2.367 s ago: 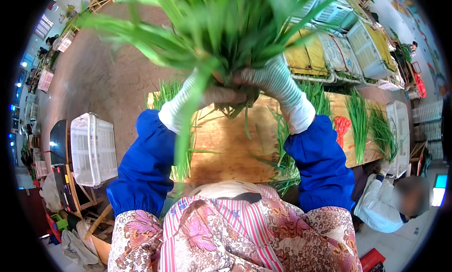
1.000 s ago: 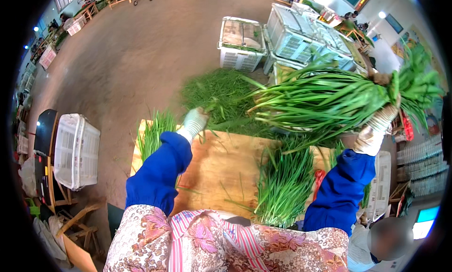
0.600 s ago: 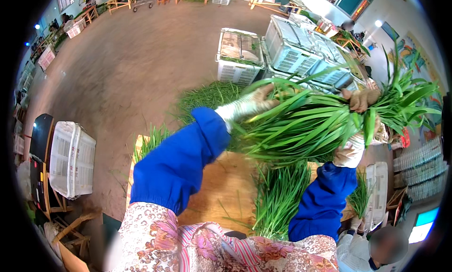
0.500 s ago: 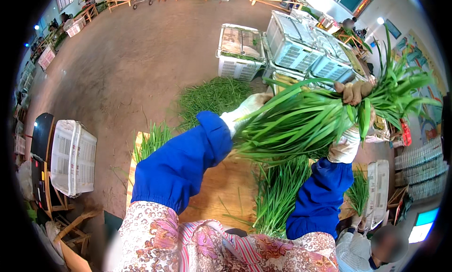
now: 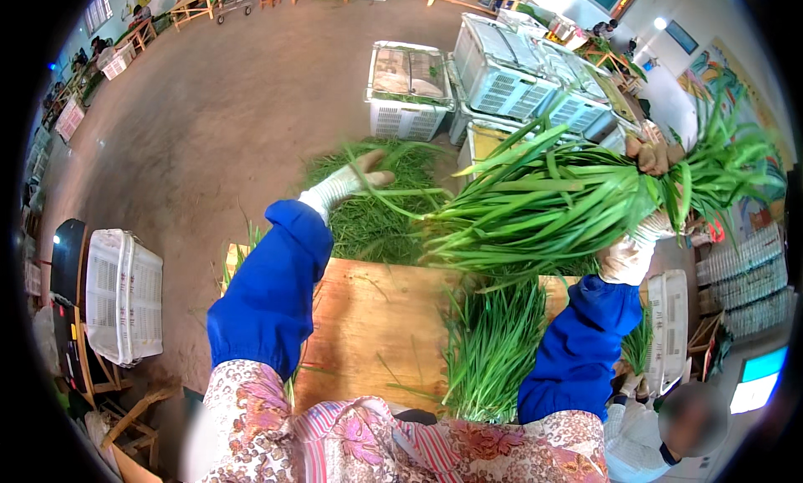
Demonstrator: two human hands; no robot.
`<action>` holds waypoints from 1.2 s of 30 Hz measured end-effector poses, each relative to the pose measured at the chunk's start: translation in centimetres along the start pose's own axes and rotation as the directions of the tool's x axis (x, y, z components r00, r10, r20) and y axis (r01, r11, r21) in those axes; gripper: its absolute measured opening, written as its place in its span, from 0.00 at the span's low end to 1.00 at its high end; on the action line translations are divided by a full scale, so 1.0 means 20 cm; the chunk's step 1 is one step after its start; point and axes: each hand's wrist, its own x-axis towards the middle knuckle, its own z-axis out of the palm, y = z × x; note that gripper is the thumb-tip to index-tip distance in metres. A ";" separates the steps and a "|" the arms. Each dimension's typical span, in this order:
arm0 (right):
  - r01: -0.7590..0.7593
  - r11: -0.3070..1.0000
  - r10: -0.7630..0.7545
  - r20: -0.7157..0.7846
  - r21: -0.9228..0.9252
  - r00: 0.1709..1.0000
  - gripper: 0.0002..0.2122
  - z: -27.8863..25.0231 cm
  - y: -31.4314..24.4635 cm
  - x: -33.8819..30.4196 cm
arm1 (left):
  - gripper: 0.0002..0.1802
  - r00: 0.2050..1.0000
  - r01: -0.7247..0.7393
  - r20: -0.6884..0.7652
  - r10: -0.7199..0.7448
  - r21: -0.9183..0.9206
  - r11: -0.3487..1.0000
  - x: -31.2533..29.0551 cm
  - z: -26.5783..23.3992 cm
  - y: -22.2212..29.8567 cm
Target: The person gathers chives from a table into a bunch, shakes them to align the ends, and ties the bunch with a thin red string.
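Floor: broad brown expanse beyond the table and out to the left, with most room to move that way.
Table edges: far one passing beneath the greens in view, left one beside the left sleeve; wood showing at the middle, a few loose blades across it.
Crate stack: white, lidded, past the far edge, limiting room ahead on the right.
Held bunch: long chive-like greens, raised at far right; longer part spreading left from the right hand, shorter part fanning right.
Leaf heap: on the floor past the far edge, partly behind the left hand.
Table bunch: similar greens, just beside the right sleeve.
Co-worker: at lower right, near the table.
White crate: at left, apart from the table.
Right hand: gloved, wrapped firmly around the held bunch.
Left hand: gloved, blurred, fingers and thumb parted, left of the bunch.
Thin leaf: between left hand and bunch; finger contact unclear.
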 end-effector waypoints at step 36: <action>-0.039 0.754 0.459 0.483 -0.656 0.746 0.23 0.63 0.57 -0.04 | 0.24 0.939 -0.341 -0.031 0.343 0.065 0.938 -0.43 -0.04 1.10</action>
